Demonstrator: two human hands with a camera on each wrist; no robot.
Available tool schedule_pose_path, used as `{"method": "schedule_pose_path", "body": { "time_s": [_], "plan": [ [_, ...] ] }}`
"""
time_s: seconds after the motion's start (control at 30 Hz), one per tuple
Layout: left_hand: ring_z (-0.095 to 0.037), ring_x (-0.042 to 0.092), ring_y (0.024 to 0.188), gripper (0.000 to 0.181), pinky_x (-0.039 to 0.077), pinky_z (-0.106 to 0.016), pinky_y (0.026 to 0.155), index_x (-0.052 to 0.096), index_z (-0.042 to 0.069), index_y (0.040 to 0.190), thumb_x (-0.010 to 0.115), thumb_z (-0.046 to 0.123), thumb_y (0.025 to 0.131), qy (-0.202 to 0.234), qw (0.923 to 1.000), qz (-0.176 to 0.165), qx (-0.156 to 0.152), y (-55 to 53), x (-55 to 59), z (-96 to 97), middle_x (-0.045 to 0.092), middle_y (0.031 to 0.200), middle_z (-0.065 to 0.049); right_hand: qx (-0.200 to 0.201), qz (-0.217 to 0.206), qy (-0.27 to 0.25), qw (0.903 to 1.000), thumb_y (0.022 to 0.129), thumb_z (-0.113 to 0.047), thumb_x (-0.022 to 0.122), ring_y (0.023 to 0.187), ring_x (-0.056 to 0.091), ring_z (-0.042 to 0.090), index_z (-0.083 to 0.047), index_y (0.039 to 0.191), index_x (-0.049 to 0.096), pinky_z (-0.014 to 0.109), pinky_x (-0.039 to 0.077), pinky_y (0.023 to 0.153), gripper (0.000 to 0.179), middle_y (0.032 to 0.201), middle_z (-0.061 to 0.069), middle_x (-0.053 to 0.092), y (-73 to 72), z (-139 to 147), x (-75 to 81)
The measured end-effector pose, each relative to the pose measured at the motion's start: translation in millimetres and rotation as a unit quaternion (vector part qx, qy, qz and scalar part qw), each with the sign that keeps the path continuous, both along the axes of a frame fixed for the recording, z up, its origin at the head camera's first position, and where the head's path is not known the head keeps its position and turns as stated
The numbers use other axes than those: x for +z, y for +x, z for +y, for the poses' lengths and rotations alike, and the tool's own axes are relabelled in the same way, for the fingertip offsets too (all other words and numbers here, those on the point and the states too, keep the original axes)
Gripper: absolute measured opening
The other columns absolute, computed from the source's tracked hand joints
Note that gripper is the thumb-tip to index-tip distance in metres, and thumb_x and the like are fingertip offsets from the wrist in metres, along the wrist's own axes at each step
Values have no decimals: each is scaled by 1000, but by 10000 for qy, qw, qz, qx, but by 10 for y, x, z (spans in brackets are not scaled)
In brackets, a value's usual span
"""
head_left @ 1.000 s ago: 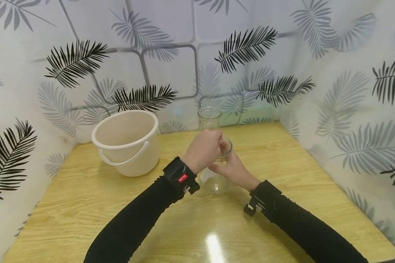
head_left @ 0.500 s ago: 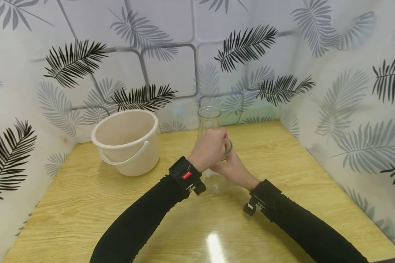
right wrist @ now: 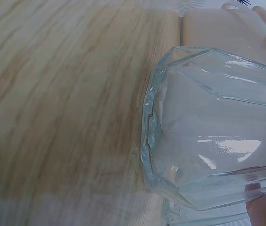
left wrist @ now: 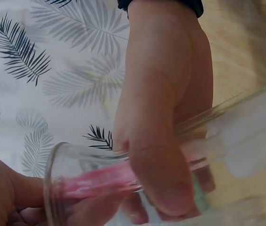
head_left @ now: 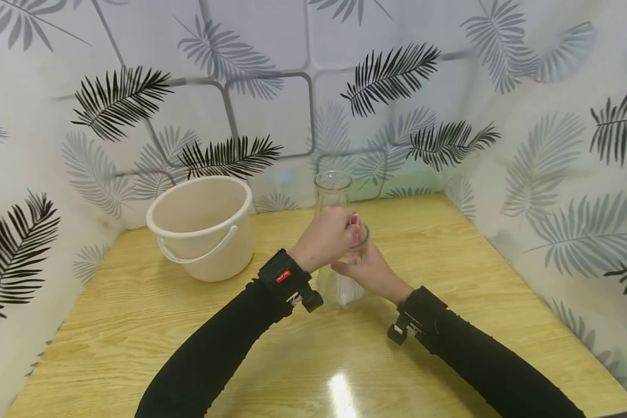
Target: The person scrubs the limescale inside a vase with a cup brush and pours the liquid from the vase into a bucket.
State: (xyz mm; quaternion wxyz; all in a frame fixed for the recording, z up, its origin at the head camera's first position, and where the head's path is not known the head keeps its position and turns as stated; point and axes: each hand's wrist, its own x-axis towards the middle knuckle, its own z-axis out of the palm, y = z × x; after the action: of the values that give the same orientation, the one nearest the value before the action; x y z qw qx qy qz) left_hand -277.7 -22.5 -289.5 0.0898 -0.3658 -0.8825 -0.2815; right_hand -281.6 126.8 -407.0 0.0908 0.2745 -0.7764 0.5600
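In the head view my right hand (head_left: 373, 270) grips a clear glass vase (head_left: 330, 288) near its neck, with the base low over or on the table. My left hand (head_left: 324, 237) is at the mouth, its fingers partly inside, holding the pink handle (left wrist: 104, 178) of what looks like a sponge bottle brush. Its white head (head_left: 348, 291) is inside the vase near the bottom. The left wrist view shows the right thumb and fingers wrapped around the glass. Seen from the right wrist, the vase has a faceted base (right wrist: 154, 127).
A second glass vase (head_left: 332, 188) stands just behind the hands, mostly hidden by them. To the left is a cream bucket (head_left: 222, 249) with its handle hanging down. The wooden table (head_left: 136, 325) meets leaf-patterned walls at the back and sides.
My left hand shifts up and right, then back down and left at the vase mouth. The white brush head shows more plainly near the base now. My right hand keeps its place.
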Motion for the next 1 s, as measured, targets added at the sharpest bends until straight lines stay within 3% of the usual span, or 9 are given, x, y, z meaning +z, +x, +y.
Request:
{"method": "schedule_pose_path", "body": {
  "time_s": [0.17, 0.3, 0.5, 0.7, 0.8, 1.0],
  "plan": [
    [-10, 37, 60, 22, 33, -22, 57, 53, 10, 76, 54, 0, 96, -572, 9970, 516, 3, 52, 76, 16, 38, 67, 3, -111, 60, 137, 9998, 92, -19, 74, 120, 47, 21, -33, 150, 31, 49, 42, 98, 73, 140, -4, 47, -2, 4, 3],
    [-12, 45, 63, 15, 40, -24, 60, 63, 4, 83, 55, -3, 94, -851, 9930, 817, 100, 58, 86, 25, 49, 70, 0, -172, -26, 132, 9998, 92, -20, 74, 128, 46, 20, -33, 150, 32, 49, 41, 103, 73, 143, -5, 47, 4, 18, 3],
    [-16, 58, 68, 15, 45, -25, 63, 66, 0, 96, 53, -8, 92, -762, 9928, 891, 263, 2, -11, 28, 66, 82, -9, -136, -150, 91, 9998, 92, -18, 74, 130, 47, 21, -35, 151, 33, 52, 39, 106, 74, 144, -5, 47, 13, 22, -7],
    [-14, 51, 64, 14, 42, -25, 61, 62, 3, 86, 55, -3, 95, -573, 9883, 1383, 300, -57, -96, 68, 57, 72, -5, 13, -154, -31, 9999, 93, -20, 73, 129, 44, 19, -33, 149, 35, 50, 36, 107, 68, 140, -5, 47, 0, 11, -5],
    [-13, 48, 64, 16, 40, -24, 61, 59, 5, 84, 54, -2, 97, -346, 9901, 1323, 326, -71, -120, 85, 53, 71, -4, 100, -150, -32, 9998, 94, -22, 72, 126, 44, 20, -32, 148, 35, 50, 37, 105, 66, 139, -4, 46, -3, 12, -7],
    [-13, 52, 64, 15, 43, -23, 63, 62, 5, 90, 53, 3, 102, 184, 9969, 736, 231, -71, -126, 86, 61, 77, -5, 116, -137, -85, 9998, 94, -22, 71, 133, 41, 20, -36, 154, 26, 53, 37, 106, 77, 148, -6, 41, 5, 14, -9]
  ]
}}
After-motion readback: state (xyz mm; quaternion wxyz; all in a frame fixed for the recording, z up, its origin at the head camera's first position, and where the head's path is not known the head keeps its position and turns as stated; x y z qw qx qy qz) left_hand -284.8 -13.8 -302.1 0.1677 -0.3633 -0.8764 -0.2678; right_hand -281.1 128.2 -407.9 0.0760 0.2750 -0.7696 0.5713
